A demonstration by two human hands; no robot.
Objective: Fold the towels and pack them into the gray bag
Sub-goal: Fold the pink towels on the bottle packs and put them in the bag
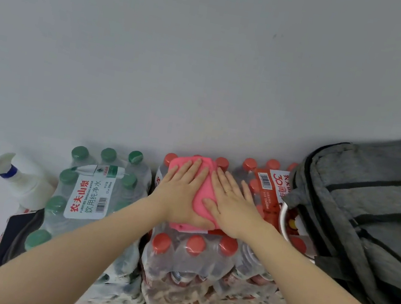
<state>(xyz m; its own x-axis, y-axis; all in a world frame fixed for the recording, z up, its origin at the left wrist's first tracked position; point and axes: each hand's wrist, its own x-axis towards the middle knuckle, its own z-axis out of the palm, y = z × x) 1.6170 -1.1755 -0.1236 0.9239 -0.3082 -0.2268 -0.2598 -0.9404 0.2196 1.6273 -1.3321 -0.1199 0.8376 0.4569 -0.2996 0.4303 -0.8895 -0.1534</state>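
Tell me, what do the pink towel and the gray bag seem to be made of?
The pink towel looks like soft, matte cloth, perhaps microfibre: it lies in folds under both flat hands. The gray bag seems a woven, heathered fabric with a dull finish, with dark zip lines and creases; the exact fibre cannot be told.

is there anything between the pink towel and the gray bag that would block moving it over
Nothing visible blocks a lifted path. Both hands, left and right, press flat on the pink towel atop the red-capped bottle pack. The gray bag stands to its right, with only bottle caps between. Its opening isn't visible.
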